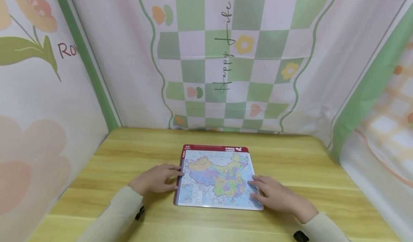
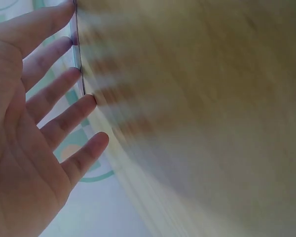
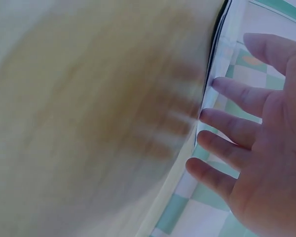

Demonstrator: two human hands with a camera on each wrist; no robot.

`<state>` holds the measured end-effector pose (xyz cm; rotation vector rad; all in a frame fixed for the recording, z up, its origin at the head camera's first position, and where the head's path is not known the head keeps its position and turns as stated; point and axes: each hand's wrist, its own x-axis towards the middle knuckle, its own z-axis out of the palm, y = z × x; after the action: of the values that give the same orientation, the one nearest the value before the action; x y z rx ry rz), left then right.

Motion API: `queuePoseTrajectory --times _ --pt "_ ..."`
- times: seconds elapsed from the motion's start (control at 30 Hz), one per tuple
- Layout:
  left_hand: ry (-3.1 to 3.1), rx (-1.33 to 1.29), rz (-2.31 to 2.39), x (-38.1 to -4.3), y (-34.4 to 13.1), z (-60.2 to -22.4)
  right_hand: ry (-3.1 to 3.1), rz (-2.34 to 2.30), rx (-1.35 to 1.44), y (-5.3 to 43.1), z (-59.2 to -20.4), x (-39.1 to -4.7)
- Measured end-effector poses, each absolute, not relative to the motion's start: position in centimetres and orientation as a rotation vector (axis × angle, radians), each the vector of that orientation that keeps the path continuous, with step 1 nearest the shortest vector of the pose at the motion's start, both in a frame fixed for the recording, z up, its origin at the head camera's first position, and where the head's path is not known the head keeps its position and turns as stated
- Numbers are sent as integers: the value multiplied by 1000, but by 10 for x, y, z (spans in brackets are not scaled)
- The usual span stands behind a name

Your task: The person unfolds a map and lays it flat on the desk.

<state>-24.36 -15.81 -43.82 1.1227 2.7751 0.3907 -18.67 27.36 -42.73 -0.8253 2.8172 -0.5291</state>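
A flat, colourful map board (image 1: 222,174) of China lies on the wooden table, with a red band along its far edge. At its left edge is my left hand (image 1: 158,179), fingertips against the side and fingers spread. My right hand (image 1: 279,195) touches the right edge with its fingertips, the fingers fairly straight. In the left wrist view, the left hand (image 2: 24,128) meets the thin board edge (image 2: 78,54); the little finger stands off it. The right wrist view has the right hand (image 3: 261,128) beside the dark-lined edge (image 3: 217,49), the thumb apart from it.
The light wooden table (image 1: 135,145) reaches back to a hanging cloth (image 1: 226,55) with green and white checks. Printed fabric panels stand at the left (image 1: 38,127) and right (image 1: 387,109). Dark straps (image 1: 301,236) show at both sleeves.
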Motion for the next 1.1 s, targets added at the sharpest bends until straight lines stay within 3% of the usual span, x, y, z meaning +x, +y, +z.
queuePoseTrajectory --times 1.1 --pt "2768 1141 417 -233 -144 -438 2860 -446 -718 261 -429 -223"
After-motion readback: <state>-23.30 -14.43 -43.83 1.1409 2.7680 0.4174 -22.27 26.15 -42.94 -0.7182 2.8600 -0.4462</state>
